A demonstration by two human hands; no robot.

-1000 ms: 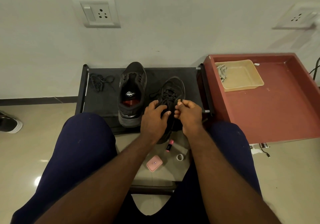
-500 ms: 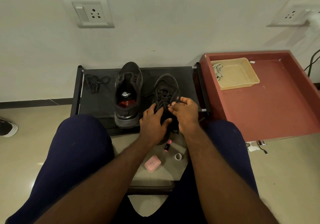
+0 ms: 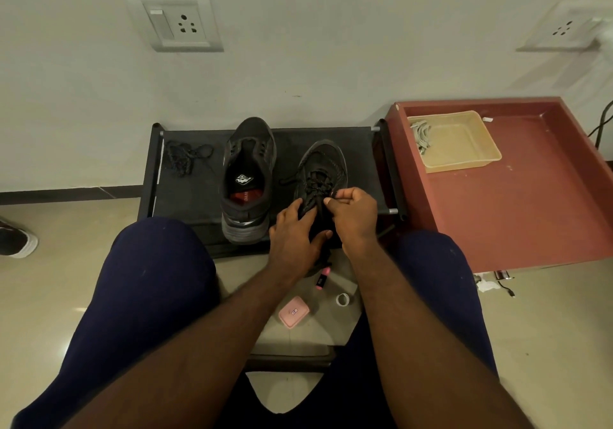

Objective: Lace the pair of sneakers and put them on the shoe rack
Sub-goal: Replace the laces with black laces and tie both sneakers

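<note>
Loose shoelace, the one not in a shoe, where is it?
In the head view, the loose black shoelace lies bunched on the left end of the black shoe rack, just left of the unlaced sneaker.

One head-worn view looks forward and down, close above the fingers (image 3: 341,195), with the thighs (image 3: 149,279) nearer than them and the wall (image 3: 298,47) well beyond
</note>
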